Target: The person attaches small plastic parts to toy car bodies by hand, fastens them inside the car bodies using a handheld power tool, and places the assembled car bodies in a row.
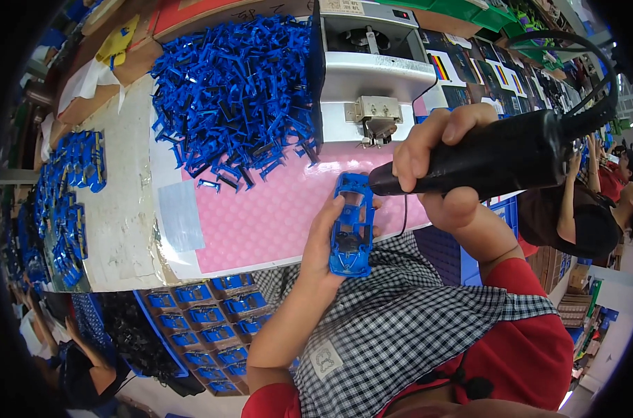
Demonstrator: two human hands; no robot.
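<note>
My left hand (321, 244) grips a blue plastic toy car body (352, 233), its hollow inside turned up, above the near edge of a pink mat (257, 219). My right hand (442, 157) is wrapped round a thick black electric screwdriver (508, 155) lying almost level. Its tapered tip is at the far end of the car body; whether it touches is too small to tell. A cable loops up from the screwdriver's back end. Just beyond stands a silver metal machine (376, 76) with a small metal outlet at its front, probably a screw feeder.
A big heap of small blue plastic parts (236, 90) lies left of the machine. More blue pieces (69, 202) sit in rows at the far left. Below the table edge, a divided tray (205, 327) holds several blue car bodies. Other people work at both sides.
</note>
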